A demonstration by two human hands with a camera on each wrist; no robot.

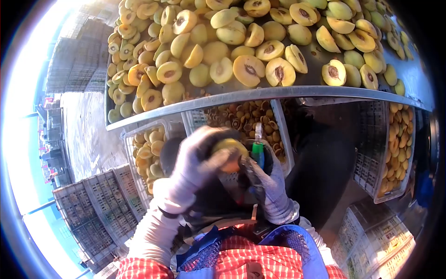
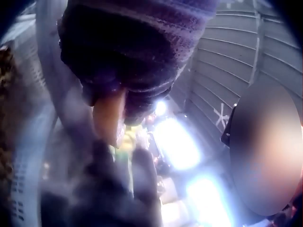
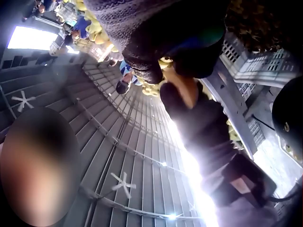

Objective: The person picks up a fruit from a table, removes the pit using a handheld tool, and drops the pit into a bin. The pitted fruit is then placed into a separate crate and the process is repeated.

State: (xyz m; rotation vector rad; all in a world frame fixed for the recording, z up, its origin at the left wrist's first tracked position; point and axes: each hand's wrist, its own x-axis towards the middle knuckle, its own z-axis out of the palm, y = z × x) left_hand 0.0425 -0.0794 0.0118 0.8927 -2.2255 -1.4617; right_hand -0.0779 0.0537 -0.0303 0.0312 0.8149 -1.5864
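Note:
My left hand (image 1: pixel 200 151), in a pale glove with dark fingers, grips a yellow peach piece (image 1: pixel 231 153) over my lap. Motion blurs the hand and fruit in the head view. The peach's orange edge (image 2: pixel 109 116) sticks out below the fingers in the left wrist view. My right hand (image 1: pixel 269 179), gloved alike, holds a small hand tool with a green and blue handle (image 1: pixel 258 149) and a short shiny metal tip (image 1: pixel 258 130) pointing away from me. Its fingertips are right beside the peach. In the right wrist view, dark fingers partly hide the peach.
A metal-edged table (image 1: pixel 251 94) ahead bears many halved peaches (image 1: pixel 278 72), several with stones showing. Below it a crate (image 1: pixel 283 135) holds small brownish pieces. Peach-filled crates stand at left (image 1: pixel 147 151) and right (image 1: pixel 398 144). Stacked crates (image 1: pixel 100 209) stand at lower left.

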